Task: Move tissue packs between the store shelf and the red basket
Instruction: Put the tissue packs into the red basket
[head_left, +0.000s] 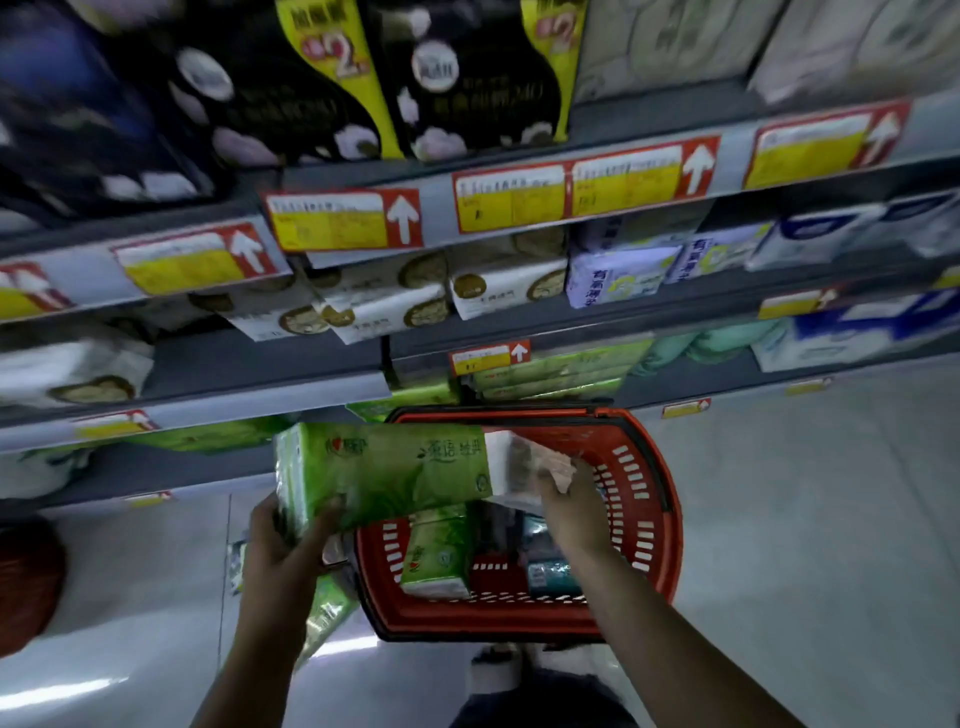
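While the person is standing before the store shelf (260, 400), both hands are holding 1 long green tissue pack (384, 467) level in the air, just above the red basket (660, 519) on the floor. The left hand (283, 540) is gripping the left end, with thumb and fingers curled round it. The right hand (569, 506) is closing its fingers on the white right end. I cannot tell whether the pack is going to the shelf or into the basket. In both cases, I am thinking the good way is to keep the 2 hands at the ends, so the soft pack is not bending in the middle, and to turn it along the basket's length before lowering it.

Inside the basket 1 smaller green pack (441, 556) is standing on end with a bluish pack (550, 571) beside it, so they are taking up room there. Another green pack (327, 608) is lying on the floor beside the basket, under the left forearm. More green packs (550, 371) are lying stacked on the low shelf behind the basket. The yellow and red price labels (343, 221) are sticking out from the shelf edges and may be catching a pack lifted too close.
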